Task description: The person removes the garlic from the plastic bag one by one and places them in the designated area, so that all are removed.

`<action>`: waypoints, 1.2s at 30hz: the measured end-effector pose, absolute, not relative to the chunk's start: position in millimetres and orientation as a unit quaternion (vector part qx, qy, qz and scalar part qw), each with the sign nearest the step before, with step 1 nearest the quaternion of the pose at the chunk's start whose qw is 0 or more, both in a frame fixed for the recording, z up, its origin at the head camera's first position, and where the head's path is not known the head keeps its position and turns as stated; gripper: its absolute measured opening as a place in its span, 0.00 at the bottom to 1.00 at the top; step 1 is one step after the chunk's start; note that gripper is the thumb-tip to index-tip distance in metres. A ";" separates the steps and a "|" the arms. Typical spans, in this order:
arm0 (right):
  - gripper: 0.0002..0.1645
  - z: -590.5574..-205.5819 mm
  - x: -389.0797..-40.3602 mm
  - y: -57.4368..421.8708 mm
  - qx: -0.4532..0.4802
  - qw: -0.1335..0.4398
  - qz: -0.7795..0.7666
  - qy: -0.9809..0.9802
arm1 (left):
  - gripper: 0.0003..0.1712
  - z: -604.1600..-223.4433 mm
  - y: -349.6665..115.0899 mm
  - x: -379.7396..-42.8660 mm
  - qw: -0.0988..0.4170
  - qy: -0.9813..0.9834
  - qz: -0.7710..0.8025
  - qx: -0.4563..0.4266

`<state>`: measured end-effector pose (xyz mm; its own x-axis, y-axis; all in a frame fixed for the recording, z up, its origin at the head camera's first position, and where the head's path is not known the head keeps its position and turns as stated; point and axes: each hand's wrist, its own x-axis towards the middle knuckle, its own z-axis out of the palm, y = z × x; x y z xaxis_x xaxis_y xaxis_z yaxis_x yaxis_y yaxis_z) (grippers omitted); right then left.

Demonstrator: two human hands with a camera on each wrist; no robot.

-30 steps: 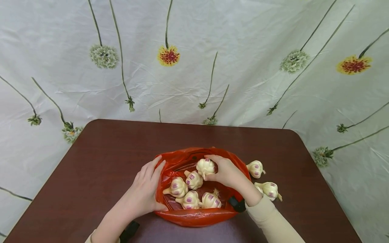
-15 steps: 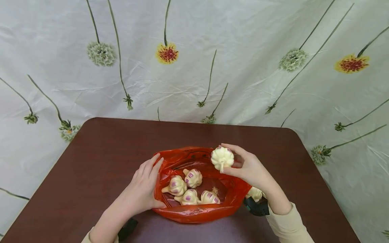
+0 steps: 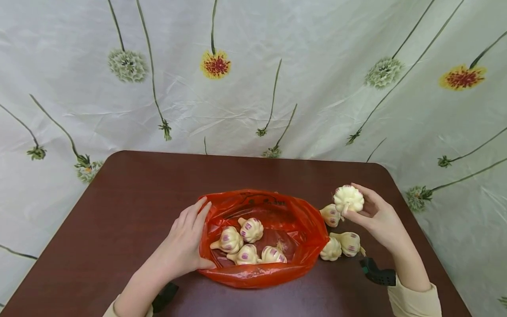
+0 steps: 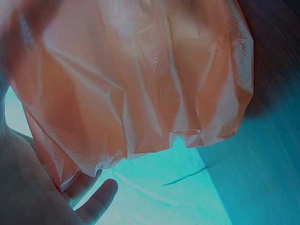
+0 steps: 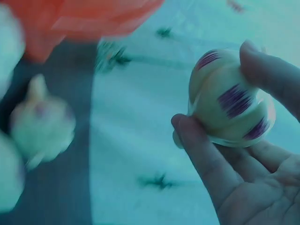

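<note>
My right hand (image 3: 380, 215) pinches a garlic bulb (image 3: 348, 199) between thumb and fingers, off to the right of the bag; its purple-streaked skin shows in the right wrist view. My left hand (image 3: 186, 242) holds the left side of a red plastic bag (image 3: 261, 276), its fingers and thumb spread along the rim. The bag's mouth is wide apart, and several bulbs lie inside, among them one at the back (image 3: 251, 230). In the left wrist view the bag's wall (image 4: 150, 93) covers part of that hand.
On the dark brown table (image 3: 158, 176), right of the bag, lie three more garlic bulbs, one close behind the held bulb (image 3: 330, 215) and two nearer the front (image 3: 350, 243). A flower-printed cloth (image 3: 237, 110) hangs beyond the table's far edge.
My right hand has lifted one garlic bulb out of the bag and carried it right, over the bulbs on the table. The left hand stays at the bag's rim.
</note>
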<state>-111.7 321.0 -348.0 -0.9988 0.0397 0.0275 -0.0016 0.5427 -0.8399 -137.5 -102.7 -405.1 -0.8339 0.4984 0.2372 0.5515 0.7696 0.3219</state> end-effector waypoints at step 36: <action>0.52 -432.9 -110.7 373.4 -0.117 -0.113 0.343 -0.925 | 0.75 -402.1 -100.8 -139.5 0.054 -0.940 -0.205 -0.269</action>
